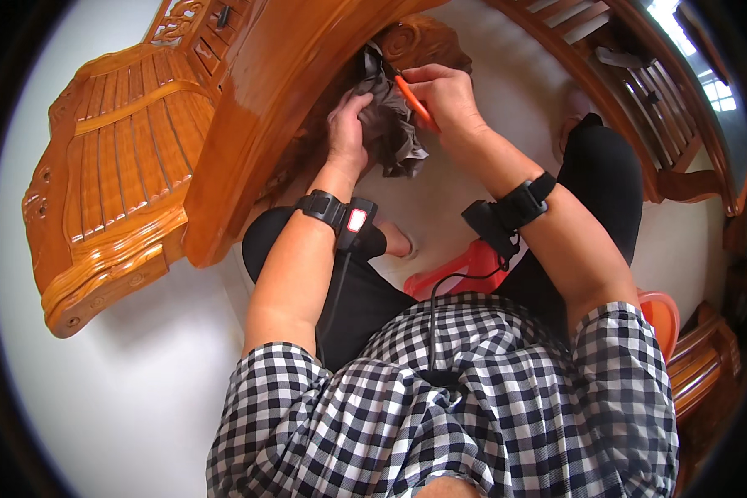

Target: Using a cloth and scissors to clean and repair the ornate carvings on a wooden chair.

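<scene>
A crumpled dark grey sheet (397,126), plastic or cloth, hangs beside the underside of the carved wooden furniture. My left hand (348,131) is closed on its left side, the fingers bent against the folds. On the other side my right hand (450,101) grips a tool with an orange handle (412,97). The handle slants up and to the left over the sheet. The tool's working end is lost among the dark folds, so its exact kind cannot be made out.
A glossy wooden table edge (261,108) rises close by my left forearm. Left of it stands a slatted wooden chair (133,137). More slatted wooden furniture (664,108) is at the far right. A red plastic stool (456,270) is under me, and an orange-red plastic rim (661,319) shows near my right elbow.
</scene>
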The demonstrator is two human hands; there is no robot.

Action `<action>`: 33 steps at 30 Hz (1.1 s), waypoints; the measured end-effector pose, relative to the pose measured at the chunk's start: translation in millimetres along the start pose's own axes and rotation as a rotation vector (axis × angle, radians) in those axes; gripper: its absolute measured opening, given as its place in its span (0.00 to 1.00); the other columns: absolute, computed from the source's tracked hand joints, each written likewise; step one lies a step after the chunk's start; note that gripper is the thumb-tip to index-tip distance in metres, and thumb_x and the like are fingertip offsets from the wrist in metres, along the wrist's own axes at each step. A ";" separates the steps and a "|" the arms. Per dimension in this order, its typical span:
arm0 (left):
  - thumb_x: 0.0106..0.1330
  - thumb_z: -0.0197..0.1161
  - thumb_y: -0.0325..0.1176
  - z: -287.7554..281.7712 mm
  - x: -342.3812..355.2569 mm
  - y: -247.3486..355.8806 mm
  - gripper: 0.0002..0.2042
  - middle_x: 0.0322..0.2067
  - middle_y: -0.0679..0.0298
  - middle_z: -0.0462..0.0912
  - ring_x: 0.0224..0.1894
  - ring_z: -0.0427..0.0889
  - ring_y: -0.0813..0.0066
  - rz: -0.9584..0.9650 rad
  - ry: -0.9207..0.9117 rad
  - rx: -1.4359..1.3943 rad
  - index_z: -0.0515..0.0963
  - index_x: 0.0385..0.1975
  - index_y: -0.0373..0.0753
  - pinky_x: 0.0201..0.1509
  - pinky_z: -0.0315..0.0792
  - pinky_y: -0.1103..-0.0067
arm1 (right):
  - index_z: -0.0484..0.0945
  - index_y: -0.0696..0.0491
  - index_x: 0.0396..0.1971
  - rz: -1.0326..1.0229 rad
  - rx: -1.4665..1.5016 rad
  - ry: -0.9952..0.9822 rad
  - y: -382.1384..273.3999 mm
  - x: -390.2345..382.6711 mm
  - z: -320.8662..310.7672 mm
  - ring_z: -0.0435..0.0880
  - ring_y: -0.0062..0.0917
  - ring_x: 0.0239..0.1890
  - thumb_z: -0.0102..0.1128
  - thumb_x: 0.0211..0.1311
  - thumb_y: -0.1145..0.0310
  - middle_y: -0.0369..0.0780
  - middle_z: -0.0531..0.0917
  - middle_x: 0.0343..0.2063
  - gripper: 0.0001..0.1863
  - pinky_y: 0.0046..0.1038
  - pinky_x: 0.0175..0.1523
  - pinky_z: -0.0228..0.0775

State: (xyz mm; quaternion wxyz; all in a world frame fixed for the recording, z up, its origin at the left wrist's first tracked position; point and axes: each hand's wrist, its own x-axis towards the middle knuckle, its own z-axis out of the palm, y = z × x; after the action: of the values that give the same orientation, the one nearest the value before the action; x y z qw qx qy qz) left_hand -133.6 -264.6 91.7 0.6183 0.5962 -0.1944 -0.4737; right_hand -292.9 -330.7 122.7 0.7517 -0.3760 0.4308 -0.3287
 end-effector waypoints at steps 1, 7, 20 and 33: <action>0.61 0.57 0.30 2.1 -0.2 1.2 0.12 0.39 0.63 0.82 0.41 0.80 0.71 0.012 -0.018 0.009 0.78 0.43 0.35 0.48 0.73 0.75 | 0.77 0.64 0.44 0.026 0.009 -0.017 -4.3 0.9 -3.7 0.76 0.19 0.18 0.52 0.58 0.78 0.41 0.82 0.26 0.14 0.20 0.18 0.65; 0.61 0.57 0.31 3.1 3.4 -9.3 0.12 0.39 0.64 0.81 0.40 0.80 0.72 -0.072 -0.063 0.069 0.78 0.43 0.37 0.46 0.73 0.76 | 0.76 0.61 0.40 0.089 0.097 -0.090 -3.0 1.2 -10.2 0.75 0.20 0.18 0.53 0.58 0.76 0.39 0.78 0.21 0.10 0.21 0.17 0.66; 0.58 0.57 0.32 44.1 -1.4 -7.3 0.08 0.29 0.66 0.76 0.34 0.75 0.76 0.111 -0.045 0.207 0.76 0.35 0.38 0.41 0.70 0.79 | 0.77 0.57 0.33 0.222 0.331 -0.108 -27.9 2.3 -13.3 0.72 0.25 0.11 0.59 0.59 0.71 0.40 0.76 0.17 0.06 0.22 0.12 0.60; 0.64 0.53 0.34 53.3 -10.0 -0.6 0.10 0.31 0.67 0.76 0.34 0.76 0.78 0.039 -0.164 0.134 0.77 0.40 0.39 0.40 0.71 0.81 | 0.78 0.63 0.41 0.052 0.110 -0.016 -19.1 -0.6 -10.1 0.74 0.18 0.16 0.51 0.57 0.79 0.42 0.81 0.24 0.13 0.18 0.15 0.62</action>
State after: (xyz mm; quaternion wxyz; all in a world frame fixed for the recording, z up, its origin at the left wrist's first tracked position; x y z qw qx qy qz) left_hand -181.5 -285.8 105.7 0.5680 0.5917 -0.2870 -0.4949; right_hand -305.4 -342.6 135.7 0.7830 -0.3255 0.4155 -0.3291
